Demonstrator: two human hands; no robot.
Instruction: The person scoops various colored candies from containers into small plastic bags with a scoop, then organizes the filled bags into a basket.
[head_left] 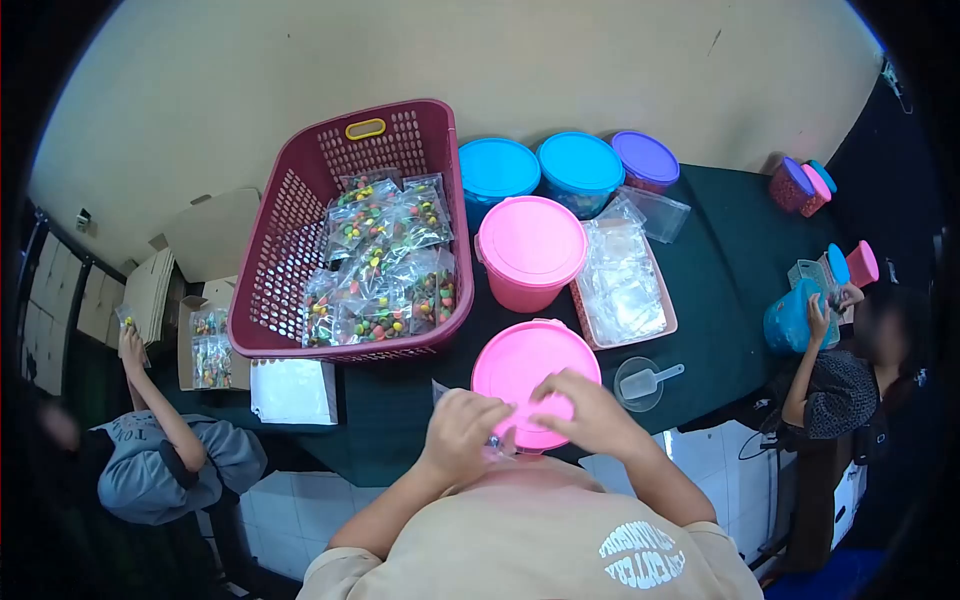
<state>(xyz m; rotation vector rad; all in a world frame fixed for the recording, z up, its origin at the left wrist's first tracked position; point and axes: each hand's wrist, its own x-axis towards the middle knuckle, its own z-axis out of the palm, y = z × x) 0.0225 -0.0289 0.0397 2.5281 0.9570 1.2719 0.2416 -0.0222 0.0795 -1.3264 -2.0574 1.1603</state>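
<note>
Here, at the left part of the table (720,260), the red basket (262,270) holds many filled packets (385,265) of coloured sweets. At the middle of the front edge the left hand (462,428) has its fingers curled in, the tips pinching a small clear packet (497,441) which is mostly hidden, so I cannot tell what is inside. The packet lies just above the near rim of the pink bucket (520,362), whose lid is on. The right hand (590,412) is bent the same way and meets the left one at the fingertips, holding the other side of the packet. I think the work goes best if both hands grip near the top of the packet, hold it level over the lid, and press evenly, so nothing spills. Right of the bucket lie a clear scoop (648,381) and a tray (668,300) of empty bags, near the right hand.
</note>
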